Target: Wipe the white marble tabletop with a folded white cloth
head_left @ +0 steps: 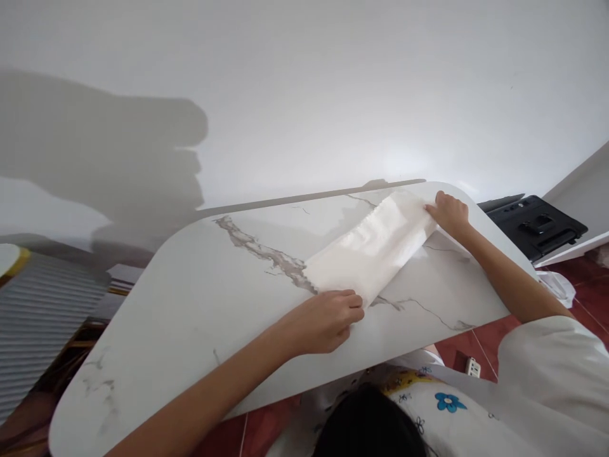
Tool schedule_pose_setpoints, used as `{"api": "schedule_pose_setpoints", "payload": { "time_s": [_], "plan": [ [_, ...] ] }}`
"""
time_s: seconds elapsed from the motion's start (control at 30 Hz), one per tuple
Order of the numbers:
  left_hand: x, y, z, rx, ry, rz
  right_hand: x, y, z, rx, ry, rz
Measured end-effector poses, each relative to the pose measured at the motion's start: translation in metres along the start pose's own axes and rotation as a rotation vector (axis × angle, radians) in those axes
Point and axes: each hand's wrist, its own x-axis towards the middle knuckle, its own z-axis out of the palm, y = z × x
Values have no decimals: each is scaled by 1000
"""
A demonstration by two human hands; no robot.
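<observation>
A long strip of thin white material (375,244), perhaps cloth or plastic, lies slantwise over the marble-patterned table (190,285). Its upper left edge looks finely ruffled and its surface has soft creases; I cannot tell its exact kind. My left hand (333,320) is closed at the near end, fingers curled over the lower corner. At the far right corner, my right hand (447,211) pinches the strip between thumb and fingers. The strip is stretched between both hands, close to the tabletop.
The table's far edge runs along a white wall (304,95). To the right is a black case (540,225). A ribbed grey object (52,317) stands at the left. Below are red floor tiles (471,355) and a white power socket (472,367).
</observation>
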Motion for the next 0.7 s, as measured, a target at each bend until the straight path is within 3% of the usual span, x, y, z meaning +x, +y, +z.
{"api": "schedule_pose_setpoints", "payload": {
  "time_s": [0.07,0.13,0.2,0.27,0.37,0.43,0.5,0.63,0.7],
  "plan": [
    [13,-5,-9,-135,10,5,-18,-13,-9,3,77,-131],
    [29,-16,-12,-173,101,-29,-41,-28,-13,42,109,-352],
    [45,-30,-6,-114,171,-92,-61,-39,-9,79,48,-594],
    [57,-42,3,-54,119,-102,-73,-41,0,85,-69,-714],
    [67,-48,14,-14,-1,-194,-68,-27,8,55,-162,-622],
    [70,-46,16,-28,-45,-218,-60,-13,7,53,-76,-489],
    [74,-43,16,-45,-48,-198,-54,-3,5,57,6,-416],
    [81,-41,17,-83,-53,-171,-52,4,4,70,-142,-423],
    [82,-45,15,-110,-64,-151,-48,7,2,104,-87,-319]
  ]
}}
